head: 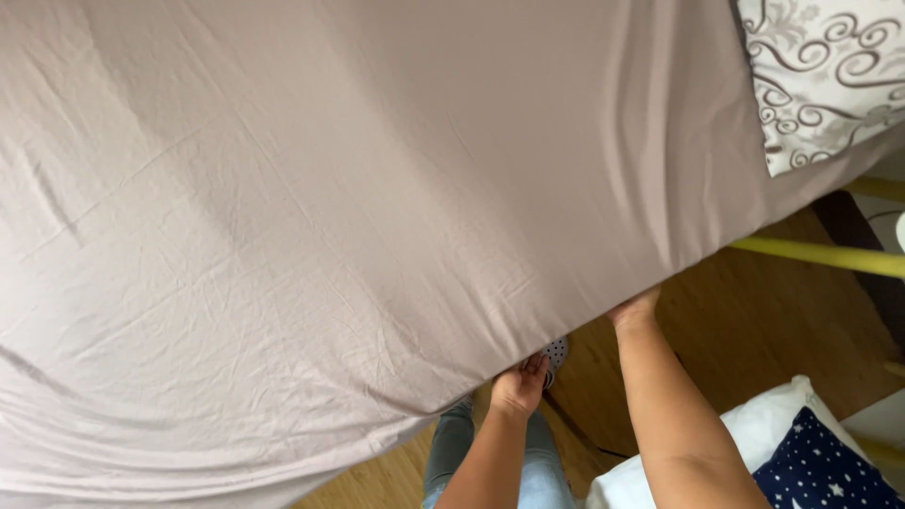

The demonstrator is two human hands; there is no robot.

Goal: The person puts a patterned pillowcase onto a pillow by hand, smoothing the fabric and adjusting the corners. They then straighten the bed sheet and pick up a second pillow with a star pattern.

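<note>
One large pale mauve cotton bed sheet [311,207] covers the bed and fills nearly all of the frame, from the upper left down to the lower middle; it has many small wrinkles. At the upper right lies one white pillow with grey swirl pattern [825,75] on the sheet. Below it, at the right edge, one yellow bar [815,254] runs across the brown wooden floor [754,330]. In the lower right corner there is one white cushion [754,429] and, touching it, one dark blue cushion with white stars [820,471].

Two hands are at the lower edge of the sheet. The left hand [518,382], lower middle, has its fingers curled under the sheet edge. The right hand [633,306] is beside it, its fingers hidden under the sheet, so I cannot tell their grip. One spotted grey slipper [556,353] shows just beside the left hand.
</note>
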